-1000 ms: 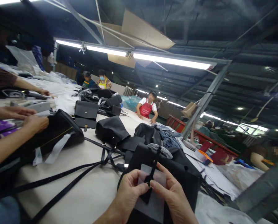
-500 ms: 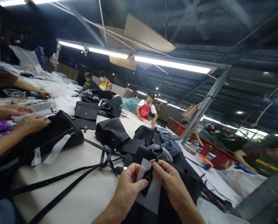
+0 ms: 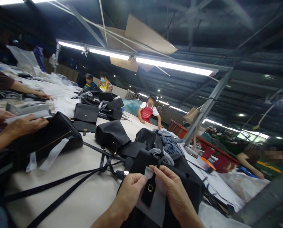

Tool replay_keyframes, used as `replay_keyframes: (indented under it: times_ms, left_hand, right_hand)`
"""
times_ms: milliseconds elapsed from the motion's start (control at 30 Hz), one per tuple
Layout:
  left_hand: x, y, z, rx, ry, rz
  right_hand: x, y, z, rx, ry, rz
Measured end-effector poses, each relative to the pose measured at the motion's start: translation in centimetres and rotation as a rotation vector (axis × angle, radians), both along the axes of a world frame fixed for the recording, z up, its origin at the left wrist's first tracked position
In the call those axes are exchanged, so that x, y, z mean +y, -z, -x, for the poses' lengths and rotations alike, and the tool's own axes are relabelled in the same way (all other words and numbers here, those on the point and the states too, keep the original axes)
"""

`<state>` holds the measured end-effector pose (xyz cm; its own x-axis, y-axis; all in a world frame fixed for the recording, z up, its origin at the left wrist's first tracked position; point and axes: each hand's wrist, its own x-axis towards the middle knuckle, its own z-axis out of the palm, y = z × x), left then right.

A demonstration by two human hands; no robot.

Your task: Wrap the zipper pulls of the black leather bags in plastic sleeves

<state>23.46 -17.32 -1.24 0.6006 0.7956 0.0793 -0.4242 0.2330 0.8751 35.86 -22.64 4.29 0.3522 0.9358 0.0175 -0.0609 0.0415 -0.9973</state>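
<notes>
Left hand (image 3: 131, 192) farther from buckle (image 3: 150, 188)

Near bag (image 3: 191, 183) on worktop (image 3: 84, 196); sheet (image 3: 156, 205) on bag, buckle strap (image 3: 147, 196) over sheet, between left hand (image 3: 130, 191) and right hand (image 3: 173, 186). Left, I see long straps (image 3: 58, 184), then co-worker's bag (image 3: 66, 128). Behind: more bags (image 3: 111, 133), cloth pile (image 3: 171, 141) to their right. Post (image 3: 209, 103) further right.

A row of tube lights (image 3: 174, 66) glares white overhead, while the roof (image 3: 226, 34) sinks into dim blue-grey. The pale table (image 3: 72, 158) shows soft shadows; the black bags (image 3: 138, 161) lose detail. A far window (image 3: 252, 136) washes out, and a grey beam (image 3: 262, 196) blurs near the right edge.
</notes>
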Motion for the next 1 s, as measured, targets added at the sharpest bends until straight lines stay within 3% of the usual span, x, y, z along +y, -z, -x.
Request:
replay_keyframes:
  times_ms: [333,500,600,700,833,1000]
  left_hand:
    - [-0.8,-1.0,0.0,0.012,-0.033,-0.110]
    - [-0.7,-1.4,0.3,-0.002,0.013,-0.060]
    - [-0.6,-1.0,0.3,0.040,-0.008,-0.067]
    - [-0.6,-0.4,0.3,0.076,-0.094,-0.137]
    - [-0.8,0.2,0.4,0.166,-0.327,-0.342]
    - [-1.1,0.5,0.6,0.228,-0.398,-0.464]
  right_hand:
    - [0.0,0.7,-0.7,-0.086,0.016,-0.017]
    - [-0.2,0.1,-1.6,-0.149,-0.144,0.117]
    - [-0.1,-0.4,-1.6,-0.226,-0.137,0.096]
    - [0.1,-0.7,-1.2,-0.221,-0.109,0.051]
    - [0.4,-0.7,-0.8,-0.190,-0.097,0.023]
    - [0.3,-0.8,-0.9,-0.217,-0.131,0.033]
